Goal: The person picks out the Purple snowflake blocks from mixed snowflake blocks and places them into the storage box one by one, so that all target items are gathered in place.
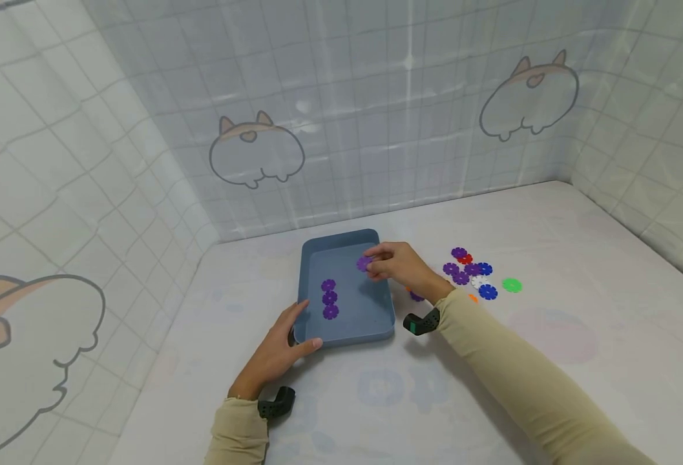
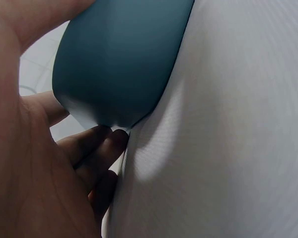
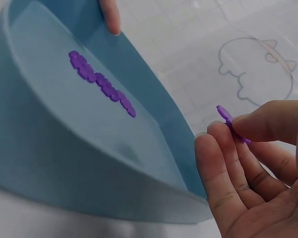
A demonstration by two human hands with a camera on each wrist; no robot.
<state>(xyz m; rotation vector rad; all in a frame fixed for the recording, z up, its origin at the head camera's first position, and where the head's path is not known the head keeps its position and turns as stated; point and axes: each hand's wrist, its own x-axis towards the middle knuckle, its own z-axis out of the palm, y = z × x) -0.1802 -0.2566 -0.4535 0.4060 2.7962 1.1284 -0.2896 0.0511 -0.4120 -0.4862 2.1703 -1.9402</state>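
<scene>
My right hand (image 1: 398,263) pinches a purple snowflake disc (image 1: 363,263) between thumb and fingers, over the right side of a blue-grey tray (image 1: 360,316). In the right wrist view the held disc (image 3: 223,113) appears edge-on at the fingertips. Three purple discs (image 1: 329,298) lie in a row inside the tray, toward its left. At the tray's near left corner my left hand (image 1: 275,352) holds the rim, thumb on the near side and fingers along the left side. The left wrist view has the fingers (image 2: 102,148) under the tray's corner (image 2: 119,64).
Right of the tray lie loose discs: several purple, blue discs (image 1: 488,292), a red disc (image 1: 465,259), a white disc (image 1: 479,281) and a green disc (image 1: 512,285). Orange and purple ones are partly hidden by my right forearm. A tiled-pattern sheet (image 1: 341,129) rises behind the table.
</scene>
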